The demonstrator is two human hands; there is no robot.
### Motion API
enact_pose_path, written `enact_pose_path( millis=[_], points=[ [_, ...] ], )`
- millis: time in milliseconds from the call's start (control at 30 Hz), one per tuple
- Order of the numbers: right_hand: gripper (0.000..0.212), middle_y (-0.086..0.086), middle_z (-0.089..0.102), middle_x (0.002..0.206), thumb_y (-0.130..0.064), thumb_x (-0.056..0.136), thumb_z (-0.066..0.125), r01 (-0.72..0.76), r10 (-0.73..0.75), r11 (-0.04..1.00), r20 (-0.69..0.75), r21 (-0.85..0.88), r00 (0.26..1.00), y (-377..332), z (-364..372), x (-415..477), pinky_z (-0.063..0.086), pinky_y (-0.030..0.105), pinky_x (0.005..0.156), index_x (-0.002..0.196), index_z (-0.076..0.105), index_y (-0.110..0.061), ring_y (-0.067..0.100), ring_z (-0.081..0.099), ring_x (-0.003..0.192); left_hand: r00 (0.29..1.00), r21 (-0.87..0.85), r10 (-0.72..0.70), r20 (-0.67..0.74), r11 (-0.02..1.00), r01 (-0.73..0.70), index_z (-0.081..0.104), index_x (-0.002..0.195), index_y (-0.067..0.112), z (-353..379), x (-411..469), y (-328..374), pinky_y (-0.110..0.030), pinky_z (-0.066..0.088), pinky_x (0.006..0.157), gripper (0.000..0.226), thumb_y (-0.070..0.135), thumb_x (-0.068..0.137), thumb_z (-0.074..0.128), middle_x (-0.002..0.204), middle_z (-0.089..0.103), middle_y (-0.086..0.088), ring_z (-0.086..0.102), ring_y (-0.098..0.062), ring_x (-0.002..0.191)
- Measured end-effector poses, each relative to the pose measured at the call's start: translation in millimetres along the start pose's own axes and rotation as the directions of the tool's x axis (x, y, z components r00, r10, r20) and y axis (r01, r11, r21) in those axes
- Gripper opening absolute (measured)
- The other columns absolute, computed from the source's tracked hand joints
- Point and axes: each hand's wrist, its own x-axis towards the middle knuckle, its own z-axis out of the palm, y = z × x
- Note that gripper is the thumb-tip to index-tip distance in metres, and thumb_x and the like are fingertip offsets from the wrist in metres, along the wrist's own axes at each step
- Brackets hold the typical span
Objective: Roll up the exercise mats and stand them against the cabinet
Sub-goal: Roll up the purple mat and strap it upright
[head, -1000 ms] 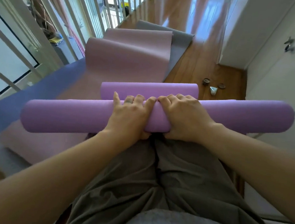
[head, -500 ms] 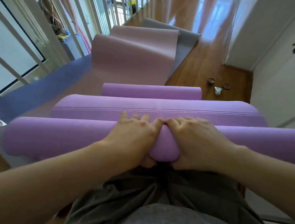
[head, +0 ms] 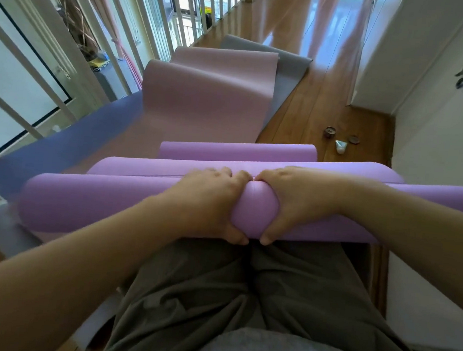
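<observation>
**Current state.** You hold the rolled purple foam exercise mat (head: 96, 205) across your lap, its length running from 9 o'clock to 3 o'clock. Your left hand (head: 208, 198) and right hand (head: 287, 199) sit side by side at the middle of the roll, touching each other. Each hand wraps the roll, fingers over the top and thumb underneath.

**Progress.** Judge the task to be at an early stage.
- Just beyond the held roll, toward 12 o'clock, a flat purple layer (head: 141, 169) touches it. Beyond that lies a shorter purple roll (head: 237, 154). You cannot tell whether these three purple forms are one mat or several.
- No mat stands upright against anything.
- The white door (head: 439, 123) at 2 o'clock may belong to the cabinet, but the view does not confirm this.

**Remaining.** Three mats lie unrolled on the wooden floor (head: 314, 107):
- the pink foam mat (head: 203, 100) at 12 o'clock;
- the grey mat (head: 290, 68), showing past the far right edge of the pink one;
- the blue mat (head: 59, 143) at 10 o'clock.

Each needs rolling, then all need standing.

**Count.**
- Purple forms: three.
- Pink, grey and blue mats: one of each.
- Small items on the floor at 1 o'clock: three, namely two dark round pieces (head: 330, 132) and one pale tube (head: 340, 147).
- Hands: two, both gripping.
</observation>
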Motion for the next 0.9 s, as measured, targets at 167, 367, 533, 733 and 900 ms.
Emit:
enact_pose_path(
  millis=[167, 367, 533, 733, 900],
  points=[
    [0.088, -0.004, 0.055, 0.127, -0.067, 0.064, 0.071, -0.058, 0.016, 0.986, -0.257, -0.156, 0.966, -8.2, 19.3, -15.0, 0.045, 0.033, 0.091, 0.133, 0.040, -0.023, 0.017, 0.053, 0.109, 0.987, -0.163, 0.054, 0.151, 0.986, -0.029, 0.041, 0.132, 0.032, -11.6, 21.1, -14.8, -0.033, 0.045, 0.090, 0.090, 0.070, 0.058, 0.074, 0.121, 0.058, 0.008, 0.055, -0.016, 0.101],
    [0.086, -0.006, 0.062, 0.114, -0.068, 0.054, 0.077, -0.056, 0.048, 0.995, -0.094, -0.081, 0.994, 3.0, -3.0, 2.2, 0.050, 0.036, 0.084, 0.122, 0.048, -0.024, 0.016, 0.057, 0.099, 0.988, 0.141, 0.032, -0.154, 0.990, -0.010, 0.025, 0.143, 0.028, 9.9, 8.8, -3.0, -0.040, 0.039, 0.099, 0.099, 0.068, 0.064, 0.068, 0.133, 0.049, 0.000, 0.051, -0.023, 0.117],
    [0.097, 0.004, 0.048, 0.134, -0.060, 0.068, 0.072, -0.144, 0.074, 0.956, -0.264, -0.257, 0.962, -9.6, 15.5, -2.6, 0.040, 0.041, 0.099, 0.143, 0.027, -0.017, 0.025, 0.049, 0.117, 0.999, -0.052, 0.028, -0.024, 0.998, -0.029, 0.034, 0.139, 0.032, -4.0, 25.7, -20.5, -0.037, 0.045, 0.095, 0.099, 0.070, 0.056, 0.074, 0.128, 0.056, 0.005, 0.054, -0.020, 0.112],
    [0.085, 0.003, 0.055, 0.125, -0.055, 0.066, 0.073, -0.125, 0.030, 0.966, -0.381, -0.226, 0.924, -4.9, 18.8, 4.3, 0.044, 0.038, 0.092, 0.135, 0.038, -0.019, 0.023, 0.054, 0.110, 0.998, 0.068, -0.012, -0.054, 0.998, 0.016, 0.034, 0.139, 0.029, -5.0, 27.8, -20.7, -0.042, 0.039, 0.102, 0.094, 0.070, 0.062, 0.068, 0.132, 0.052, 0.002, 0.051, -0.022, 0.116],
    [0.080, 0.000, 0.060, 0.115, -0.055, 0.060, 0.075, -0.094, 0.027, 0.976, -0.323, -0.195, 0.946, 2.1, 8.8, 10.3, 0.047, 0.033, 0.084, 0.125, 0.047, -0.019, 0.019, 0.058, 0.102, 0.941, 0.194, -0.022, -0.336, 0.977, 0.092, 0.034, 0.143, 0.021, 25.4, 14.7, -10.7, -0.045, 0.036, 0.096, 0.096, 0.056, 0.063, 0.073, 0.131, 0.051, -0.009, 0.054, -0.032, 0.112]
  ],
)
